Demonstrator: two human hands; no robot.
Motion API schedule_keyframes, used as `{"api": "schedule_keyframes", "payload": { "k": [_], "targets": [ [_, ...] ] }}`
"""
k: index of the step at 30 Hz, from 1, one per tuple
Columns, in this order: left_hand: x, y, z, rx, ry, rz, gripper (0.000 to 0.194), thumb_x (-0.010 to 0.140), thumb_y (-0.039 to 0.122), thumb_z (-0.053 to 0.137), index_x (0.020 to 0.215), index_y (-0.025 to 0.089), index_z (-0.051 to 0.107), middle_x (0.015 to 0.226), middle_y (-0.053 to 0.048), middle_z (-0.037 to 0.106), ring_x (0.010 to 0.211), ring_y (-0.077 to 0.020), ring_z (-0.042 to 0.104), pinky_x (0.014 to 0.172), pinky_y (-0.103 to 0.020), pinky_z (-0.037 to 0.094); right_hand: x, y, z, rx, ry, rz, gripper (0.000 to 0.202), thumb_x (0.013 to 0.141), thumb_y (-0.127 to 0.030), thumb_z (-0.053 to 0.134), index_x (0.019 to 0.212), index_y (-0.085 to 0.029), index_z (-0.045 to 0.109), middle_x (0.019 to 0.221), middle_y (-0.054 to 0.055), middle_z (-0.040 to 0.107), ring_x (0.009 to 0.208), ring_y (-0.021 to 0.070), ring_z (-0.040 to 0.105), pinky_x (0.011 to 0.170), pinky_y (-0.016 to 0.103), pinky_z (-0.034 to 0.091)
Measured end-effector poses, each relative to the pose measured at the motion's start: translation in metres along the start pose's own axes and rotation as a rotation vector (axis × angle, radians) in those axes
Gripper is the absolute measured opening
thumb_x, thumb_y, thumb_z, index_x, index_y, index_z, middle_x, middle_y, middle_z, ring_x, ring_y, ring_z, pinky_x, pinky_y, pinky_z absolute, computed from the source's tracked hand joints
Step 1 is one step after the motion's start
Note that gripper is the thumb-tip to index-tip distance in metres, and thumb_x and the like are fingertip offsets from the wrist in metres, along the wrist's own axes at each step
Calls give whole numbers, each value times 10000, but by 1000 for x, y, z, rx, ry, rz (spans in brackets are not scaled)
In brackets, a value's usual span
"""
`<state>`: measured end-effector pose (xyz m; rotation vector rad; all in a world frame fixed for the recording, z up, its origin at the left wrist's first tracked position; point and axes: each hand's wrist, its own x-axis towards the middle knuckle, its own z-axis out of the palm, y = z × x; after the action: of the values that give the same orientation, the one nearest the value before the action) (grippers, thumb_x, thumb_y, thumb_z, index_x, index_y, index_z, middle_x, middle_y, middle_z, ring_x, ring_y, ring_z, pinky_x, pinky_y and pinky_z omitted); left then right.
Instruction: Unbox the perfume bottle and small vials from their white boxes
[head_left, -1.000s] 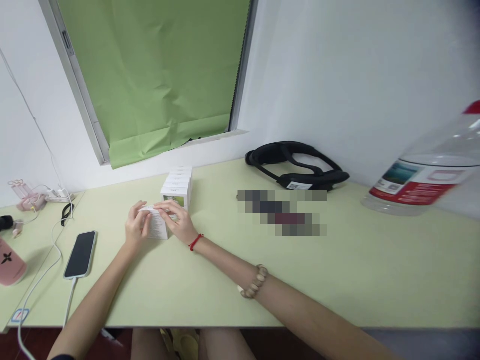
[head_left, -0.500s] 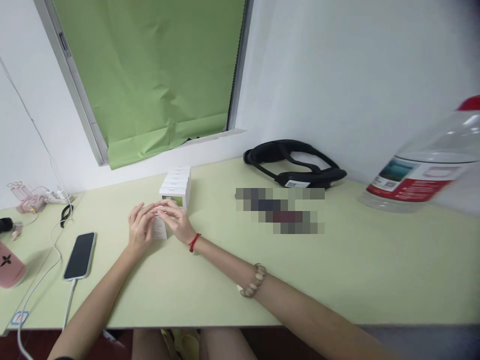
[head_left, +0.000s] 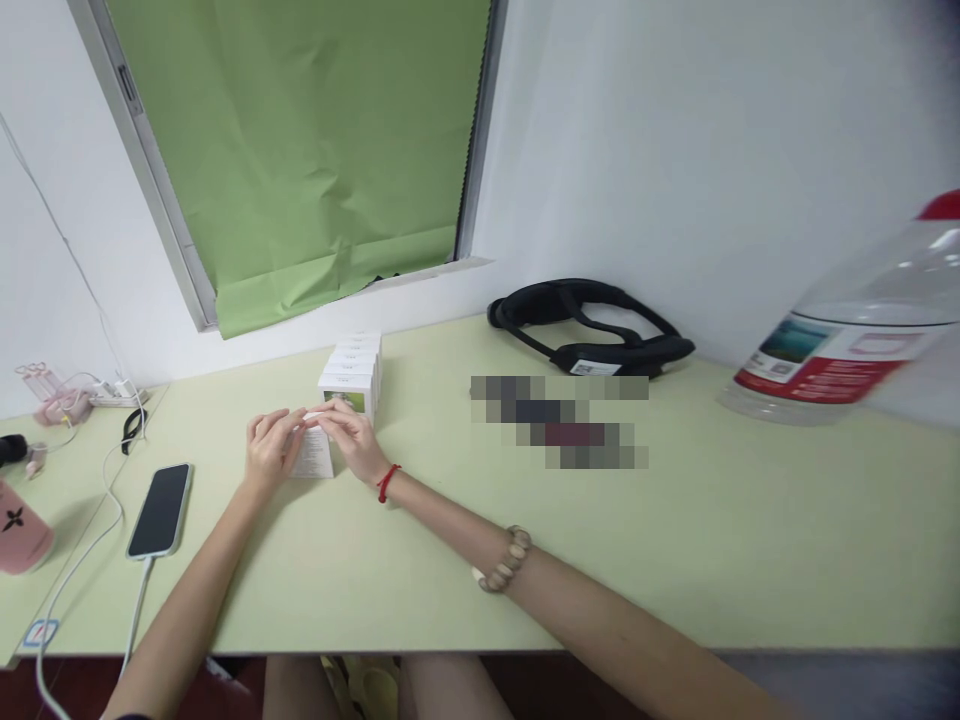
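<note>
A small white box (head_left: 313, 460) with lines of print on its near face stands on the table under my hands. My left hand (head_left: 271, 448) grips its upper left edge, fingers bent over the top. From the other side, my right hand (head_left: 351, 437), with a red cord at the wrist, has its fingers closed on the top and right edge. The fingertips of both hands nearly meet there and cover much of the top. Right behind stands a row of several white boxes (head_left: 348, 383); the nearest shows a green picture, partly hidden by my fingers.
To the left lie a phone (head_left: 160, 510) on a white cable, a black band (head_left: 133, 428) and a pink cup (head_left: 24, 530). A black headset (head_left: 600, 335) rests by the wall, with a blurred-out patch before it. A large clear bottle (head_left: 832, 350) stands far right.
My left hand has shifted slightly left, uncovering more of the box's printed face. The right hand stays almost in place, and the row of boxes has not moved.
</note>
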<state>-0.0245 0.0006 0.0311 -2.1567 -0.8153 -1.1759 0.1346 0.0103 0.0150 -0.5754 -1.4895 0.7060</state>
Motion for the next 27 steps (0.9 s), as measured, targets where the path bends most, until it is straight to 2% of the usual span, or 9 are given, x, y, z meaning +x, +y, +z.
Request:
{"api": "schedule_keyframes", "payload": {
  "k": [3, 7, 10, 13, 17, 20, 24, 27],
  "targets": [
    [-2, -11, -3, 118, -20, 77, 107, 912, 229, 489, 980, 204, 569, 1002, -42, 689, 940, -150, 612, 857, -314, 343, -2, 1, 0, -10, 41, -6, 335, 867, -388, 458, 783, -204, 725, 787, 55, 573, 777, 165, 543, 619, 280, 471],
    [-11, -23, 0, 219, -11, -47, 156, 928, 279, 447, 889, 189, 569, 856, -51, 653, 817, -156, 584, 784, -309, 344, -7, 4, -5, -40, 56, -62, 332, 844, -377, 455, 862, -187, 726, 744, 52, 558, 665, 153, 511, 530, 270, 437],
    [-17, -24, 3, 115, -150, -95, 258, 948, 278, 359, 799, 188, 550, 743, -26, 602, 730, -146, 540, 754, -308, 347, -10, 5, -6, -38, -44, -53, 328, 823, -355, 474, 974, -178, 706, 618, 12, 520, 550, 130, 470, 501, 263, 418],
    [-20, -22, 3, -42, -296, -89, 315, 934, 300, 308, 790, 185, 563, 798, -47, 586, 767, -157, 523, 757, -322, 362, -12, 5, -4, -4, -124, 29, 342, 812, -350, 493, 1041, -176, 678, 535, -28, 449, 473, 111, 445, 464, 245, 392],
    [-21, -20, 3, -181, -349, -148, 319, 840, 441, 403, 821, 178, 582, 895, -82, 570, 846, -185, 530, 776, -350, 395, -11, 3, -2, 68, -177, 131, 362, 815, -346, 471, 1056, -158, 663, 544, -27, 485, 419, 98, 446, 424, 236, 375],
    [-22, -19, 5, -221, -386, -196, 373, 744, 521, 505, 849, 174, 594, 907, -86, 570, 856, -201, 541, 772, -359, 424, -10, 1, -4, 71, -218, 142, 376, 815, -327, 455, 1071, -151, 666, 526, -30, 496, 423, 97, 453, 452, 237, 404],
    [-20, -13, 12, -269, -462, -268, 363, 708, 511, 570, 854, 181, 610, 885, -73, 605, 864, -213, 575, 790, -368, 457, -10, -4, -5, -45, -268, 30, 392, 819, -314, 462, 1101, -140, 670, 508, -36, 483, 455, 96, 442, 489, 230, 408],
    [-15, -4, 14, -340, -568, -266, 275, 684, 433, 617, 797, 183, 605, 807, -45, 628, 815, -198, 598, 771, -338, 480, -12, -8, -3, -176, -237, -110, 369, 818, -304, 476, 1083, -158, 687, 541, -23, 535, 485, 100, 452, 519, 232, 419]
  ]
}}
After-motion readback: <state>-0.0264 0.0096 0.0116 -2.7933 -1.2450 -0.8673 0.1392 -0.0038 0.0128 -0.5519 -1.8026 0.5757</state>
